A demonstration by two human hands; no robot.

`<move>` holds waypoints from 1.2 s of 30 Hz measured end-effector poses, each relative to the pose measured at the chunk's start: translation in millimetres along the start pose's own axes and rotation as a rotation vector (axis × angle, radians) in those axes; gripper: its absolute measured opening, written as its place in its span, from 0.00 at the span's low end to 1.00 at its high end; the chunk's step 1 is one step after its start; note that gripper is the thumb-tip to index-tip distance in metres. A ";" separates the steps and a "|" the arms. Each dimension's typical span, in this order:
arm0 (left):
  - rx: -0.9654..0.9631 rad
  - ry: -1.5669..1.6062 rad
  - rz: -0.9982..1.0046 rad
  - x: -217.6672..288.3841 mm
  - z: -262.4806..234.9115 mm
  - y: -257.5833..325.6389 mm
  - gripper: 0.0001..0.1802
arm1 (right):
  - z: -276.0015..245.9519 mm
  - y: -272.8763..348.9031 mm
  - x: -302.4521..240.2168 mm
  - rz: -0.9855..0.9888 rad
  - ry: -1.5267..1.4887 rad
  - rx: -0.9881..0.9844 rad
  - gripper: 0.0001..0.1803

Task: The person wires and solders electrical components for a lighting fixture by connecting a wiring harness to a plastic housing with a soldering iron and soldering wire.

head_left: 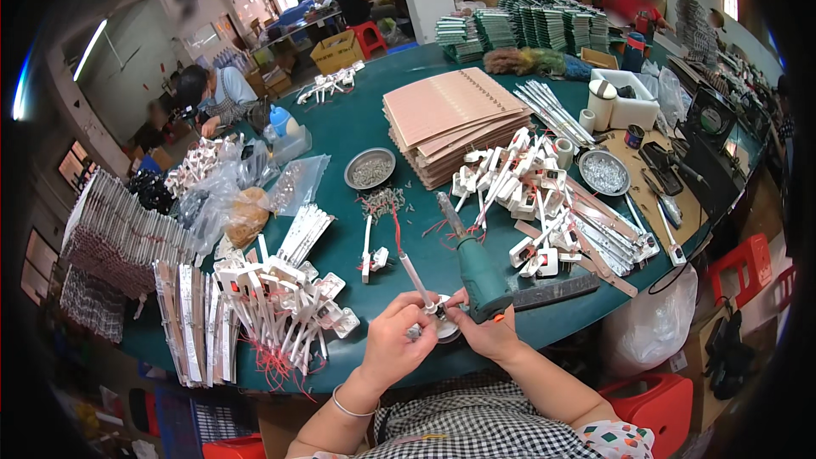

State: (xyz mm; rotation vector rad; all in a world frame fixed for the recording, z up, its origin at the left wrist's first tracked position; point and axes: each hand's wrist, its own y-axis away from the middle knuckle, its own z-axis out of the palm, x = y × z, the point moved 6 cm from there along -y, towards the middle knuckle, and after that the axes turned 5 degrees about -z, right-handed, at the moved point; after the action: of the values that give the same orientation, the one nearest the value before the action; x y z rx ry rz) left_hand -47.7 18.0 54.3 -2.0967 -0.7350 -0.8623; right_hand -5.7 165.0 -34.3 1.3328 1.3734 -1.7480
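My left hand (398, 343) is closed at the lower end of a slim white tube (413, 275) with red wires coming out of its top. A small grey piece shows among its fingers. Opposite it, my right hand (491, 333) has thumb and fingers pinched on a round white part (445, 333) at the tube's foot; the fingers partly hide it. Close beside the right hand lies a green tool (483, 276) with a metal nozzle pointing away from me. A loose white tube piece (367, 255) with a square end lies left of the wired tube.
White tube assemblies are heaped left (285, 302) and right (514, 183). Behind are a bowl of small metal parts (371, 168), a stack of pinkish boards (455, 110) and a second bowl (604, 172). A dark bar (557, 291) lies right; a red stool (654, 416) stands below.
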 end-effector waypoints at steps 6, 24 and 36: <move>-0.012 0.059 -0.089 -12.2 0.6 12.1 0.05 | 0.7 1.0 -4.4 -0.064 -0.004 0.042 0.17; 0.068 0.008 -0.057 -2.3 7.6 7.3 0.06 | -19.1 14.3 -20.0 0.049 -0.245 0.172 0.13; 0.125 -0.063 -0.044 3.0 8.9 7.4 0.07 | -122.7 98.8 -70.8 0.231 -0.480 0.166 0.39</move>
State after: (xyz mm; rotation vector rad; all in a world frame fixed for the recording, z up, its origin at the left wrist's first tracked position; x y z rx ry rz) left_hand -37.6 21.6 49.0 -2.0105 -0.8494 -0.7570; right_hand 149.6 235.5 -6.9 1.0103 0.7946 -1.8897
